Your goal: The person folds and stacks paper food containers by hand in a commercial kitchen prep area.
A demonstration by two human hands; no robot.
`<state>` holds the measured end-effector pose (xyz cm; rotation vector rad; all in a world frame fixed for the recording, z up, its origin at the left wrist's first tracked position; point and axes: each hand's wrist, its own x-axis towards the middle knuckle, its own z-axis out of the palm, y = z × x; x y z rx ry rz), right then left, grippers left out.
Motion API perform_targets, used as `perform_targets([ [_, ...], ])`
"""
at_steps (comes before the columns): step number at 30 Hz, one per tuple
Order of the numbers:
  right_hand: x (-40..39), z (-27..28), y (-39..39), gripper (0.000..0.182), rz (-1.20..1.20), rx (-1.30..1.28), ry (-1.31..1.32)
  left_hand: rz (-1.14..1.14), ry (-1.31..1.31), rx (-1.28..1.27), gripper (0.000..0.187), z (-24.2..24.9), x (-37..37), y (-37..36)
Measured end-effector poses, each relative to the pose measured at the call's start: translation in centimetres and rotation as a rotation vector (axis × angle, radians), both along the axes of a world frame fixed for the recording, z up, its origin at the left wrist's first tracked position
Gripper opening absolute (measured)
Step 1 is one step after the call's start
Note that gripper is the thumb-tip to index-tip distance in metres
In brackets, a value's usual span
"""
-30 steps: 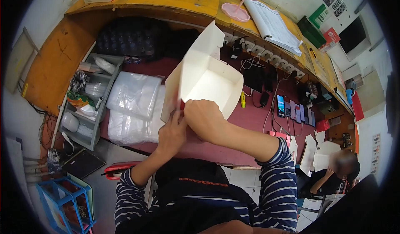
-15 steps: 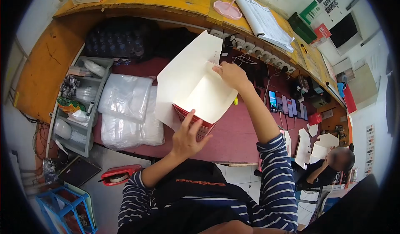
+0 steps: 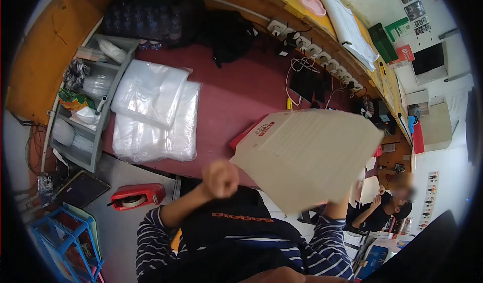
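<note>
A cardboard box (image 3: 307, 157) with cream-coloured flaps and a red printed side is tilted up on my right, its large open flap facing me. My right hand is hidden behind that flap; only the right forearm and striped sleeve show below, reaching up to the box. In front of my apron, my left hand (image 3: 220, 178) is apart from the box, just left of its lower corner. Its fingers look curled into a loose fist, a little blurred, and nothing shows in them.
Stacks of clear plastic bags (image 3: 153, 112) lie on the red table (image 3: 226, 91). Left of them stands a grey divided tray (image 3: 95, 101) with packets and plastic cups. A red tape dispenser (image 3: 136, 196) sits nearer me. Cables and power sockets (image 3: 314, 51) line the back. Another person (image 3: 380, 210) sits at right.
The box has moved right and turned, so its flap now hides its inside. My left hand has let go of it and curled. My right hand has gone out of sight behind the flap.
</note>
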<state>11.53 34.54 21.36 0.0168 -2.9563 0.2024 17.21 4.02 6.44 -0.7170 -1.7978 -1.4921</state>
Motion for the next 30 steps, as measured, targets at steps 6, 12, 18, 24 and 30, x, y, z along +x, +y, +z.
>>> perform_targets([
  [6,2.3,-2.0,1.2,0.018,-0.042,-0.009,-0.066,-0.654,-0.656,-0.218,0.037,-3.1,-4.5,0.9],
  [12,4.7,-3.7,1.9,0.018,-0.079,-0.035,-0.098,-0.799,-0.709,-0.223,0.041,-3.0,-5.3,2.1],
  [18,5.2,-5.2,2.3,0.018,-0.090,-0.062,-0.124,-0.824,-0.680,-0.291,0.040,-2.7,-5.8,2.3],
  [24,5.6,-6.0,2.5,0.018,-0.095,-0.082,-0.130,-0.767,-0.586,-0.265,0.035,-3.0,-5.6,2.7],
  [30,6.2,-6.6,2.8,0.018,-0.102,-0.102,-0.135,-0.440,-0.251,-0.291,0.023,-4.1,-4.3,2.9],
])
